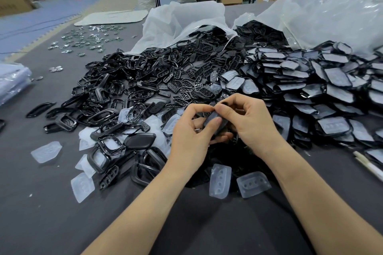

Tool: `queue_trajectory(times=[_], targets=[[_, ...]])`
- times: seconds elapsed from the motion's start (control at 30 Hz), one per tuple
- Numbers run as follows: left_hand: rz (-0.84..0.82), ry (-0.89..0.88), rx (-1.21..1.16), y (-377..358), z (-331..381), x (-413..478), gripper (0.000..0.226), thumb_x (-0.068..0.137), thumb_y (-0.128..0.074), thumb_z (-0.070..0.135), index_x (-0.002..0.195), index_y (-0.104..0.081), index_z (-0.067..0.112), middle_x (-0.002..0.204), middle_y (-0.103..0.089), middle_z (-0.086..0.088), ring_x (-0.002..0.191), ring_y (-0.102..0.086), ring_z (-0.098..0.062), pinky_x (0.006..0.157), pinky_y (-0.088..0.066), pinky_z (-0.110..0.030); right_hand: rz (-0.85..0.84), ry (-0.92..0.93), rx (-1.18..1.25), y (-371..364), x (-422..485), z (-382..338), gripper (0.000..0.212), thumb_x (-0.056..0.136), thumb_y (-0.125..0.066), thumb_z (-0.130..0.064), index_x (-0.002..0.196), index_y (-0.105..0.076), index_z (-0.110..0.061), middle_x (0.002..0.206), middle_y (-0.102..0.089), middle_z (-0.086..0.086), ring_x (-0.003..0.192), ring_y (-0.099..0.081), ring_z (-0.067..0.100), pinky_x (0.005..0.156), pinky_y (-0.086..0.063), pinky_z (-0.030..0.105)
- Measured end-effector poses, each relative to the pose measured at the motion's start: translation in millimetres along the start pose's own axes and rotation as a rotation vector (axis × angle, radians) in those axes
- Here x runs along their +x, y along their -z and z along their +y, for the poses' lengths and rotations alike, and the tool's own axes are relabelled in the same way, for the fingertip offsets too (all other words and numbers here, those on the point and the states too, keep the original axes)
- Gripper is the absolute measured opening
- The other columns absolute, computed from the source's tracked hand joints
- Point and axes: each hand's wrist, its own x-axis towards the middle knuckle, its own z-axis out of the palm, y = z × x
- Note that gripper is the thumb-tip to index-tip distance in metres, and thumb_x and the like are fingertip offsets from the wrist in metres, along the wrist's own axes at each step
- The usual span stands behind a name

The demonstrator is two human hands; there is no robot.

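A small black plastic key-fob shell (211,119) sits between both hands above the dark table (41,203). My left hand (189,138) grips it from the left with curled fingers and thumb. My right hand (248,122) pinches its upper end from the right. Part of the shell is hidden by my fingers. A finished-looking black shell (139,141) lies to the left among black frames (103,118).
A big heap of black frames and button plates (186,87) fills the middle. Stacked black parts with clear pads (310,89) lie right. Translucent pads (219,180) lie near me. Open plastic bags (186,18) stand behind. Small metal pieces (87,41) are scattered far left.
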Motion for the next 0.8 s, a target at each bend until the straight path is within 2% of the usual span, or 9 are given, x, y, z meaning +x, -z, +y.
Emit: queue_trajectory(times=[0.1,0.2,0.27,0.33,0.4,0.57,0.7,0.8], targets=[[-0.009,0.048,0.027,1.9,-0.3,2.0,0.011,0.096,-0.054,0.005,0.101,-0.058,-0.003,0.060,-0.068,-0.002,0.060,-0.071,-0.022,0.058,-0.058,-0.025,0.029,0.056,-0.093,0.8,1.3,-0.3,0.020,0.087,-0.068,-0.011,0.071,-0.062,-0.023,0.066,-0.063,-0.002,0.061,-0.056,0.011,0.059,-0.046,0.026],[-0.031,0.096,0.038,3.7,1.8,3.0,0.016,0.098,-0.051,0.010,0.095,-0.061,-0.002,0.066,-0.071,-0.007,0.059,-0.071,-0.019,0.055,-0.055,-0.018,0.040,0.081,-0.148,2.0,1.8,-0.9,0.019,0.089,-0.065,-0.013,0.073,-0.059,-0.021,0.065,-0.061,-0.001,0.061,-0.055,0.013,0.060,-0.045,0.030],[-0.044,0.102,0.070,4.9,2.6,3.9,0.018,0.099,-0.049,0.010,0.090,-0.059,0.000,0.064,-0.070,-0.007,0.055,-0.070,-0.016,0.052,-0.053,-0.016,0.009,0.082,-0.181,1.6,0.7,-2.4,0.016,0.092,-0.062,-0.014,0.076,-0.059,-0.017,0.063,-0.060,-0.001,0.057,-0.055,0.011,0.056,-0.046,0.025],[-0.060,0.103,0.101,6.1,3.3,5.2,0.019,0.100,-0.047,0.010,0.086,-0.056,0.000,0.060,-0.069,-0.006,0.051,-0.068,-0.014,0.048,-0.051,-0.015,-0.055,0.003,-0.089,1.6,-0.6,-3.4,0.017,0.094,-0.057,-0.014,0.078,-0.060,-0.012,0.053,-0.058,-0.001,0.044,-0.052,0.008,0.044,-0.041,0.018],[-0.071,0.114,0.124,7.4,4.0,5.6,0.021,0.100,-0.046,0.009,0.083,-0.055,0.001,0.056,-0.068,-0.005,0.048,-0.067,-0.013,0.046,-0.050,-0.014,-0.111,-0.070,-0.051,2.2,-1.0,-3.0,0.021,0.096,-0.054,-0.015,0.076,-0.061,-0.012,0.045,-0.054,-0.002,0.038,-0.047,0.006,0.039,-0.037,0.015],[-0.062,0.143,0.140,8.5,5.3,5.5,0.021,0.099,-0.048,0.007,0.080,-0.054,0.001,0.053,-0.066,-0.004,0.046,-0.066,-0.012,0.044,-0.049,-0.014,-0.086,-0.074,-0.093,-1.7,-1.5,0.6,0.024,0.095,-0.055,-0.011,0.071,-0.058,-0.012,0.041,-0.053,-0.004,0.035,-0.045,0.003,0.039,-0.036,0.015],[-0.046,0.107,0.173,10.7,6.1,5.6,0.020,0.098,-0.050,0.007,0.081,-0.055,0.001,0.054,-0.066,-0.005,0.046,-0.066,-0.014,0.045,-0.050,-0.016,-0.053,-0.002,-0.153,-2.8,-1.9,0.8,0.025,0.095,-0.058,-0.014,0.070,-0.057,-0.017,0.047,-0.056,0.000,0.038,-0.050,0.006,0.042,-0.039,0.017],[-0.034,0.067,0.204,9.1,2.8,5.5,0.019,0.100,-0.049,0.010,0.085,-0.057,0.000,0.058,-0.068,-0.006,0.047,-0.066,-0.016,0.044,-0.050,-0.018,-0.073,-0.026,-0.143,-1.3,-0.1,0.3,0.022,0.095,-0.056,-0.017,0.074,-0.059,-0.017,0.044,-0.055,-0.002,0.039,-0.049,0.006,0.041,-0.039,0.018]])
